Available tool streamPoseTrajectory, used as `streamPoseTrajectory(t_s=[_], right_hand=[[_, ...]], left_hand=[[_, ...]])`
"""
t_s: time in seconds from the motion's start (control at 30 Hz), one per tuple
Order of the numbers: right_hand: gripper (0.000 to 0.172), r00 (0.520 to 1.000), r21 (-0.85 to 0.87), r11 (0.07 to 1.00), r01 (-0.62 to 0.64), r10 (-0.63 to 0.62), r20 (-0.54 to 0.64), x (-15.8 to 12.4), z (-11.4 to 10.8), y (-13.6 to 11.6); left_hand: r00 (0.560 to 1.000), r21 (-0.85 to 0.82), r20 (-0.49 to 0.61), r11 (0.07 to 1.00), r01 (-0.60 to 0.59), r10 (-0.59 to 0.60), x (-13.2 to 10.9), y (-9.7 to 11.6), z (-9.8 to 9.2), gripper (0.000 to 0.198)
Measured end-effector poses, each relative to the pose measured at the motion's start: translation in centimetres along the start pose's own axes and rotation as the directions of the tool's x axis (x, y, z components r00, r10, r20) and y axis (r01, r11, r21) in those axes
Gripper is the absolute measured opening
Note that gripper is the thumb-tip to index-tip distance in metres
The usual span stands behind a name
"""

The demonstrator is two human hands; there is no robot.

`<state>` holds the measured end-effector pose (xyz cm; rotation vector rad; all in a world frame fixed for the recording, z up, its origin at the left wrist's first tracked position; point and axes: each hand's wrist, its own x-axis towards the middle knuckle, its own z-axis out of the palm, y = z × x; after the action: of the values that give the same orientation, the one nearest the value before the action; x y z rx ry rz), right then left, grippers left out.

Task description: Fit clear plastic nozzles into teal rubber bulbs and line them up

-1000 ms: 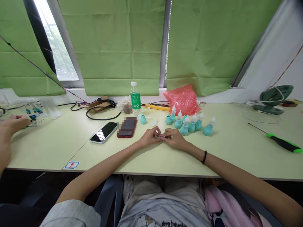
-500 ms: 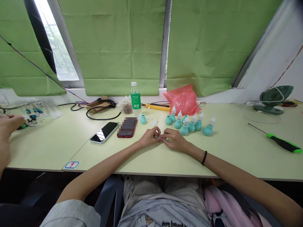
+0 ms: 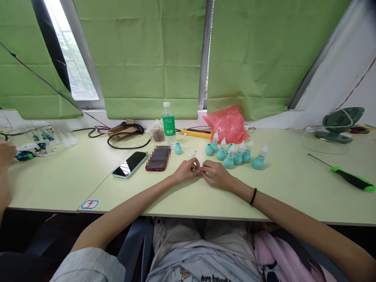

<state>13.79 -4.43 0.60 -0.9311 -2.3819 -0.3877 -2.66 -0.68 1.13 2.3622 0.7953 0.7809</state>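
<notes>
My left hand [image 3: 185, 170] and my right hand [image 3: 219, 174] meet over the table, fingertips pinched together. Between them is a small pale piece, mostly covered by the fingers, and its kind cannot be made out. Just beyond my right hand stand several teal rubber bulbs with clear nozzles, a nasal aspirator [image 3: 259, 158] being the farthest right. A teal bulb without a nozzle [image 3: 209, 149] stands at that group's left side. Another bare teal bulb [image 3: 178, 148] is beyond my left hand, with small whitish pieces [image 3: 192, 153] lying near it.
Left of my hands lie a dark red phone [image 3: 158, 158] and a light-cased phone [image 3: 129, 165]. Behind them stand a water bottle [image 3: 169, 125] and a pink bubble-wrap bag [image 3: 225, 124]. A screwdriver [image 3: 352, 178] and a green fan [image 3: 340, 123] are at right. Another person's hand [image 3: 6, 154] is at far left.
The other person's hand at the far left has moved further left, uncovering more of the small parts there. My own hands hold nearly the same pose.
</notes>
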Motion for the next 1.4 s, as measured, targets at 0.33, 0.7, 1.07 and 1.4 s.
streamPoseTrajectory(t_s=[0.33, 0.7, 1.07, 1.4], right_hand=[[0.019, 0.991, 0.177, 0.977, -0.117, 0.126, -0.041, -0.09, 0.24, -0.26], [0.019, 0.999, 0.052, 0.998, -0.031, 0.032, -0.025, -0.17, 0.24, 0.30], [0.019, 0.999, 0.011, 0.999, -0.043, 0.043, -0.022, -0.10, 0.19, 0.06], [0.020, 0.991, 0.101, 0.987, -0.122, 0.127, -0.047, -0.21, 0.51, 0.01]], left_hand=[[1.000, -0.036, 0.013, 0.999, -0.016, 0.017, -0.02, 0.08, -0.03, 0.022], [1.000, -0.012, 0.001, 1.000, 0.015, -0.015, -0.05, 0.31, 0.01, 0.023], [1.000, -0.012, 0.003, 1.000, -0.018, 0.018, 0.08, -0.10, 0.06, 0.024], [1.000, -0.006, -0.001, 1.000, -0.022, 0.022, 0.05, -0.17, -0.03, 0.022]])
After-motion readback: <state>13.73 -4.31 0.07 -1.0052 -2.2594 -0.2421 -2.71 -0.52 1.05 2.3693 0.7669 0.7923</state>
